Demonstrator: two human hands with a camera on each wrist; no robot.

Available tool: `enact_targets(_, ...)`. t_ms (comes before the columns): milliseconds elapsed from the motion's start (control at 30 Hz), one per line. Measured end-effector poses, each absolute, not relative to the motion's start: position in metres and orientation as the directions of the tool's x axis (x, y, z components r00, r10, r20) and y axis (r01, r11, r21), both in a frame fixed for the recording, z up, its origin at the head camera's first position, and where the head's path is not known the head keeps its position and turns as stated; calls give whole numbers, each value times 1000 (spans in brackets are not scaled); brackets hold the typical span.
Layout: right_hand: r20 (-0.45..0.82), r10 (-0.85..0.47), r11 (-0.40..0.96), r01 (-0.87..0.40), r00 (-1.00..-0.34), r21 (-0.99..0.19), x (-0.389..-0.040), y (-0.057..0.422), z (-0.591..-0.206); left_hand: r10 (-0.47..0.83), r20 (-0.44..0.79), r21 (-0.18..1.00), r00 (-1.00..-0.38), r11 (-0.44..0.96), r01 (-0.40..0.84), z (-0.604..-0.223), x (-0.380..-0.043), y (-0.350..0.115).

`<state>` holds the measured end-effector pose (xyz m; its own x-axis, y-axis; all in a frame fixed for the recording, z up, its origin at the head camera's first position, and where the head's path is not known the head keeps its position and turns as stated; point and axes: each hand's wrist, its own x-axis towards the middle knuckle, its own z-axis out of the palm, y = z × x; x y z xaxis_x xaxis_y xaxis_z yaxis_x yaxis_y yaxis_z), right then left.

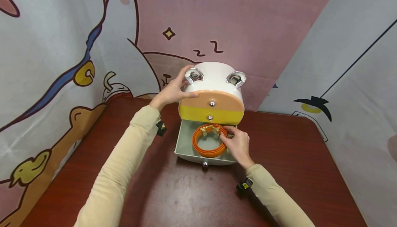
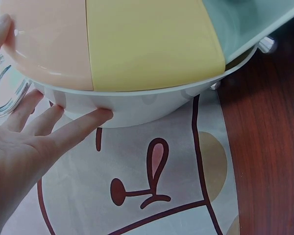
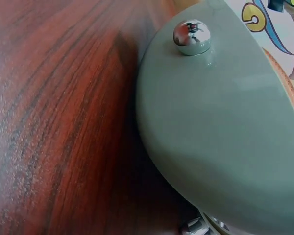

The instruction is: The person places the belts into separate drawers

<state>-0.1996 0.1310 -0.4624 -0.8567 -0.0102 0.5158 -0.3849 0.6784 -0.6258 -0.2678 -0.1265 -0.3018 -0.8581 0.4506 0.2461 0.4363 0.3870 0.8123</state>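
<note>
A coiled orange belt [image 1: 208, 154] with gold-coloured metal fittings lies in the pulled-out pale green bottom drawer [image 1: 183, 144] of a small cabinet. My right hand [image 1: 238, 145] pinches the coil's right edge between thumb and fingers. The cabinet has a white shell [image 1: 214, 73], silver ear-like loops on top, a peach drawer [image 1: 198, 100] and a yellow drawer [image 1: 193, 114]. Against the shell's left side press the nearly straight fingers of my left hand [image 1: 172, 91], its thumb across the peach front. The right wrist view shows the green drawer front [image 3: 210, 117] and its silver knob; the right hand is hidden there.
The cabinet stands on a dark red wooden table [image 1: 279, 144], near its back edge. Behind it hangs a pink and grey cartoon-printed cloth [image 1: 248, 20]. The open drawer projects toward me, its knob [image 1: 205, 163] at the front.
</note>
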Motion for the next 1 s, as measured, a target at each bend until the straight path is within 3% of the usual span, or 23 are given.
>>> enact_targets(367, 508, -87, 750, -392, -857, -533, -202, 126, -462, 431, 273, 796, -860, 401, 454, -327, -294, -132)
enact_targets(1000, 444, -193, 651, -453, -875, -610, -209, 129, -462, 435, 269, 805, -859, 388, 449, -327, -294, -131)
